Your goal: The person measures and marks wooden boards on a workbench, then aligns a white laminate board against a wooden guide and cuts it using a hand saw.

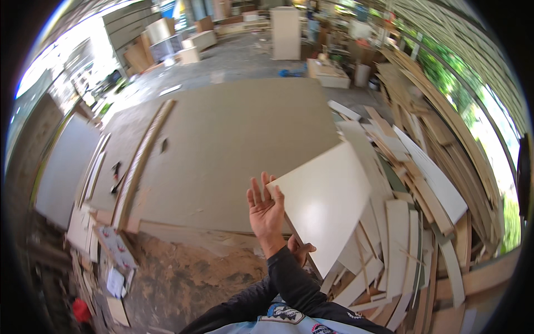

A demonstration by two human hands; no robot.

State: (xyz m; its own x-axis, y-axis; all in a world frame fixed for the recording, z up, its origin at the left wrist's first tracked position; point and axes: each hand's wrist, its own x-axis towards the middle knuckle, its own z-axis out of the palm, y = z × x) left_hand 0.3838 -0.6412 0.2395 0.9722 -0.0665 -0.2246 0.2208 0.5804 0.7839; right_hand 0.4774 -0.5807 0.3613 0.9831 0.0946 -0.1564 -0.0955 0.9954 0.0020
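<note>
My arms cross in front of me. My left hand reaches in from the lower left and grips the lower left edge of a white panel, its thumb on the glossy face and its other fingers mostly hidden. The panel is held tilted above the near right side of a large brown sheet. My right hand lies across to the left, palm up and fingers stretched apart. Its thumb and forefinger are at the panel's left corner; whether they press on it I cannot tell.
Loose board offcuts pile up on the right, beside long stacked planks. A long wooden strip and a hammer-like tool lie on the sheet's left side. Brown dust covers the floor. A tall pale cabinet stands far off.
</note>
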